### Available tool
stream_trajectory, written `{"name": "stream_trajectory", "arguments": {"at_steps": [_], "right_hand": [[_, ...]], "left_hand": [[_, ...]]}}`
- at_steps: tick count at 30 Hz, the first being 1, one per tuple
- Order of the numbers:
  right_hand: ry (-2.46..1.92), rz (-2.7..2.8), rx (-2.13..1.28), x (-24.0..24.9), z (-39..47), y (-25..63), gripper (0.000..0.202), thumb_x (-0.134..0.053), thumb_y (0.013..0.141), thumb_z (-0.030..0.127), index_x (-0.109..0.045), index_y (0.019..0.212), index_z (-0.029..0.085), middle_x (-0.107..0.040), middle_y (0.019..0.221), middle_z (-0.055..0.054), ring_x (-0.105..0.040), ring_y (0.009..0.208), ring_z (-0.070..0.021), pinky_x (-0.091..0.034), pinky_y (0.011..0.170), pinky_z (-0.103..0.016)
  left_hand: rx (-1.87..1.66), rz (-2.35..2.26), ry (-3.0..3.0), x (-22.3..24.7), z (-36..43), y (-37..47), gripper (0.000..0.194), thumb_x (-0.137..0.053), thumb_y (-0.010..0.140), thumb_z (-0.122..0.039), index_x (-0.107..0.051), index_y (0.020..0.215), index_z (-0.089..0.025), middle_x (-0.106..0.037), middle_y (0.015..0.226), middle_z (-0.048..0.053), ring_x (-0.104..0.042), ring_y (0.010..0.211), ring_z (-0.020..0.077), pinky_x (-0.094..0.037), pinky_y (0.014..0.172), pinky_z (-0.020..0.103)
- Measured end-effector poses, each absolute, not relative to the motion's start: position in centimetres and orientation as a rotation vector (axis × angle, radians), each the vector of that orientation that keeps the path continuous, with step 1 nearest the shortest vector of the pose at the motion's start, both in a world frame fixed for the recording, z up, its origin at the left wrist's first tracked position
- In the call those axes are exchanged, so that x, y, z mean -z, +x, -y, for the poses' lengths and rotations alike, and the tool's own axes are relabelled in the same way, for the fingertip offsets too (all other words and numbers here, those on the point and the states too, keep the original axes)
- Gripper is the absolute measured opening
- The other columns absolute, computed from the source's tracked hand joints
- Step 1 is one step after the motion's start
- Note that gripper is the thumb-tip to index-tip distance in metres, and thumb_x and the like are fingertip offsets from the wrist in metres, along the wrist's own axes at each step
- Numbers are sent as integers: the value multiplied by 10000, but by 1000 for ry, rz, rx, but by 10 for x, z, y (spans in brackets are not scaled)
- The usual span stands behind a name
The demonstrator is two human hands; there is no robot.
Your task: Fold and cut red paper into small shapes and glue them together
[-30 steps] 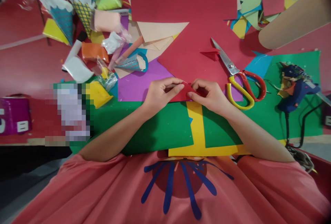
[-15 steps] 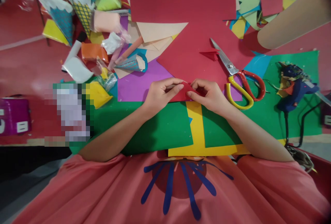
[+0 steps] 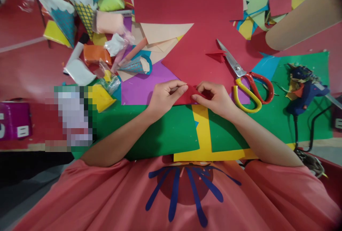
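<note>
A small piece of red paper (image 3: 190, 91) lies between my two hands, over a large red sheet (image 3: 213, 71), and blends into it in colour. My left hand (image 3: 165, 96) is closed, thumb and fingertips pinching the piece's left side. On the right side, my right hand (image 3: 216, 97) has its fingers curled, with the thumb at the lower edge of the piece. Large scissors (image 3: 237, 68) with one yellow and one red handle lie with the blades slightly apart, just right of my right hand. A folded red paper scrap (image 3: 217, 56) touches the blades.
At right lie a blue glue gun (image 3: 304, 95) and a cardboard tube (image 3: 301, 21). Paper scraps (image 3: 259, 6) heap behind. At left are paper cones (image 3: 62, 17), an orange clay packet (image 3: 97, 54) and a yellow packet (image 3: 101, 97). Green sheets (image 3: 160, 135) cover the near edge.
My right hand's thumb and fingertips have shifted slightly on the red piece, with the index finger and thumb a little farther apart. My left hand has barely moved.
</note>
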State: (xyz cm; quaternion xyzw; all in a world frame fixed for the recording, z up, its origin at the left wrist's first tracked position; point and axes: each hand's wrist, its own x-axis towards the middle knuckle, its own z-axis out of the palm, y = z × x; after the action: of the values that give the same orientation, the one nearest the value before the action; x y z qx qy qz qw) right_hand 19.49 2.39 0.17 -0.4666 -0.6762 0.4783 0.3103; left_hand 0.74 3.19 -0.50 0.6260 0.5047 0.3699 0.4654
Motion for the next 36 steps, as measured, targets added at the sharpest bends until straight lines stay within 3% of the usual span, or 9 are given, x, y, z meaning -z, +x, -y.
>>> {"name": "stream_trajectory", "arguments": {"at_steps": [24,33,36], "right_hand": [[-1259,1793,-1257,-5,-23,194,266,-599,825,271,-425,638,198,-431,619,42,-365,596,-94,-300,600,-264],[-1200,1856,-1206,-7,-22,196,328,-609,831,302,-393,605,203,-505,661,10,-453,633,-113,-353,635,-282],[-1203,1809,-1231,-9,-23,198,250,-575,867,321,-475,674,196,-574,731,-20,-513,689,-131,-392,673,-295]], "left_hand": [[-891,-1239,1518,2,-33,9,266,-621,798,-387,-701,724,-145,-678,655,0,-581,626,91,-433,549,172],[-796,-1206,1554,-1,-33,7,316,-578,819,-434,-674,715,-152,-636,631,-1,-524,587,86,-417,535,183],[-700,-1171,1597,-3,-32,8,304,-568,823,-418,-664,710,-153,-617,616,-7,-497,560,81,-394,519,187]]}}
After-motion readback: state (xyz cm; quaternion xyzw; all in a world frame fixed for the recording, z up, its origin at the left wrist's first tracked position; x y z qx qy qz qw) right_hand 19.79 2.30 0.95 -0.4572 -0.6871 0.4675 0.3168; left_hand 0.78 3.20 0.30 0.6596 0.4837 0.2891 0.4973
